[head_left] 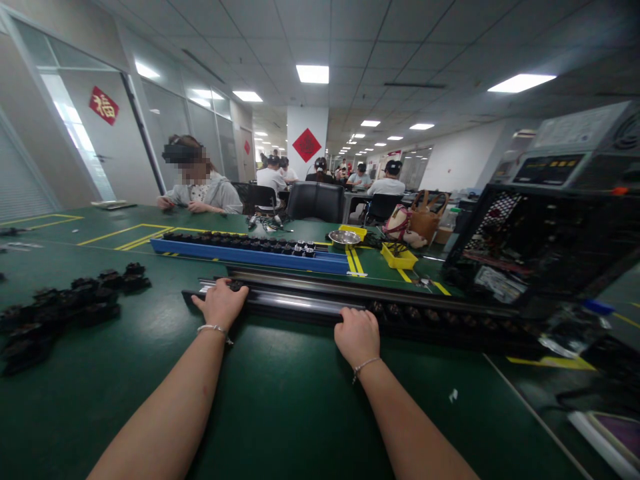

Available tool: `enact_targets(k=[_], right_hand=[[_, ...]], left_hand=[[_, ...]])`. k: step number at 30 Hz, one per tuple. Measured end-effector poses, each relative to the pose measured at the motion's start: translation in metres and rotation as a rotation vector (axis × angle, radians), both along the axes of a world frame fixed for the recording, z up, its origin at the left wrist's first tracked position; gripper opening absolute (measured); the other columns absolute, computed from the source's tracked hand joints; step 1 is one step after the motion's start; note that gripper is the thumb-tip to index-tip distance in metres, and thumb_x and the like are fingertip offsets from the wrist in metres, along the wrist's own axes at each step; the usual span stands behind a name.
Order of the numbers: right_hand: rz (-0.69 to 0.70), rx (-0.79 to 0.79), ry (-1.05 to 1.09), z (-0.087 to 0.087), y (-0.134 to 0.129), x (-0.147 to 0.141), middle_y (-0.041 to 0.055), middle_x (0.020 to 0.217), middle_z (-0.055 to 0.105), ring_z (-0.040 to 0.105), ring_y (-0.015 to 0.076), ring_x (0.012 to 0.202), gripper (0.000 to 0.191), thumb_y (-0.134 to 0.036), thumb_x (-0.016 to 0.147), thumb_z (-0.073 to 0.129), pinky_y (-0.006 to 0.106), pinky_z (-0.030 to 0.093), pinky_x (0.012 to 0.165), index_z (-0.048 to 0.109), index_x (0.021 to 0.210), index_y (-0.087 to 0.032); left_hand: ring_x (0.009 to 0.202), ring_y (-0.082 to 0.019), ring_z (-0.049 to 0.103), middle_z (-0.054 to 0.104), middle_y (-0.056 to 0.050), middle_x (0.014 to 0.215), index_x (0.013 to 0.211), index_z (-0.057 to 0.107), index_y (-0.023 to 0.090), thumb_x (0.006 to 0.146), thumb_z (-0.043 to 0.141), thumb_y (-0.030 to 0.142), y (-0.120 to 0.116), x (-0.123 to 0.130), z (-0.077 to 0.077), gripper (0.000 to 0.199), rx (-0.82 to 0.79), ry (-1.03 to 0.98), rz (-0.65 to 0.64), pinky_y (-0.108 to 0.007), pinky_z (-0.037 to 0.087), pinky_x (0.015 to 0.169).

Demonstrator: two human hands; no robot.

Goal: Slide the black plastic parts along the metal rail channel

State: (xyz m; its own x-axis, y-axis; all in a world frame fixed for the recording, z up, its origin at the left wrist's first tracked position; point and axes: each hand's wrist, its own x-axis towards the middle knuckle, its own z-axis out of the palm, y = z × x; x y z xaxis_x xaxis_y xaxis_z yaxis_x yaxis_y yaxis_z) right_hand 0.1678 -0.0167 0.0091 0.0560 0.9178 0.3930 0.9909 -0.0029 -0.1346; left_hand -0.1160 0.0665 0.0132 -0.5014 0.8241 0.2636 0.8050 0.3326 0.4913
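Note:
A long dark rail (pixel 295 301) with a shiny metal channel lies across the green table in front of me. At its left end my left hand (pixel 221 305) is closed, thumb and fingers around a small black part (pixel 235 285) sitting at the channel. Farther right, my right hand (pixel 358 335) curls its fingers over the near edge of the rail. Just beyond that hand, a row of dark round-topped parts (pixel 413 313) fills the channel toward the right. The fingertips of both hands are partly hidden.
Several black parts (pixel 75 300) lie in a cluster on the left. Behind the rail stand a blue tray (pixel 240 257) of similar parts, a metal dish (pixel 344 237) and a yellow bin (pixel 399 257). An open computer case (pixel 550 233) rises at right. A person (pixel 200 187) sits opposite.

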Motion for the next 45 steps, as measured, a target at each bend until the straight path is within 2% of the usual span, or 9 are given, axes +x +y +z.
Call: enact_targets(k=[8, 21, 35, 45], right_hand=[[0.003, 0.013, 0.008, -0.0008, 0.0006, 0.0002, 0.0041, 0.084, 0.065, 0.055, 0.0174, 0.086, 0.018, -0.017, 0.075, 0.046, 0.032, 0.024, 0.092, 0.062, 0.082, -0.02], [0.005, 0.023, 0.026, -0.0005, -0.0003, 0.0, 0.0037, 0.084, 0.065, 0.054, 0.0171, 0.086, 0.02, -0.015, 0.075, 0.045, 0.032, 0.023, 0.093, 0.063, 0.082, -0.02], [0.013, 0.009, 0.045, -0.0022, 0.001, 0.0006, 0.0041, 0.086, 0.065, 0.054, 0.0175, 0.088, 0.022, -0.014, 0.076, 0.043, 0.032, 0.022, 0.093, 0.063, 0.085, -0.02], [0.015, -0.008, 0.056, -0.001, 0.0012, 0.0006, 0.0045, 0.086, 0.065, 0.054, 0.0173, 0.087, 0.022, -0.014, 0.076, 0.044, 0.031, 0.022, 0.093, 0.063, 0.085, -0.019]], left_hand=[[0.115, -0.036, 0.048, 0.063, -0.018, 0.109, 0.107, 0.058, 0.017, 0.074, 0.04, 0.05, -0.0029, 0.0005, 0.0033, 0.05, -0.034, 0.017, -0.023, -0.059, 0.009, 0.105], [0.115, -0.035, 0.047, 0.062, -0.019, 0.111, 0.107, 0.058, 0.015, 0.076, 0.038, 0.047, -0.0033, 0.0009, 0.0039, 0.049, -0.03, 0.021, -0.029, -0.059, 0.01, 0.104], [0.114, -0.033, 0.048, 0.062, -0.018, 0.109, 0.103, 0.059, 0.016, 0.079, 0.035, 0.048, 0.0008, -0.0025, -0.0018, 0.047, -0.022, 0.043, 0.001, -0.058, 0.012, 0.104], [0.115, -0.033, 0.047, 0.062, -0.017, 0.109, 0.104, 0.059, 0.016, 0.079, 0.036, 0.047, 0.0004, -0.0017, 0.0014, 0.047, -0.034, 0.042, 0.006, -0.059, 0.015, 0.103]])
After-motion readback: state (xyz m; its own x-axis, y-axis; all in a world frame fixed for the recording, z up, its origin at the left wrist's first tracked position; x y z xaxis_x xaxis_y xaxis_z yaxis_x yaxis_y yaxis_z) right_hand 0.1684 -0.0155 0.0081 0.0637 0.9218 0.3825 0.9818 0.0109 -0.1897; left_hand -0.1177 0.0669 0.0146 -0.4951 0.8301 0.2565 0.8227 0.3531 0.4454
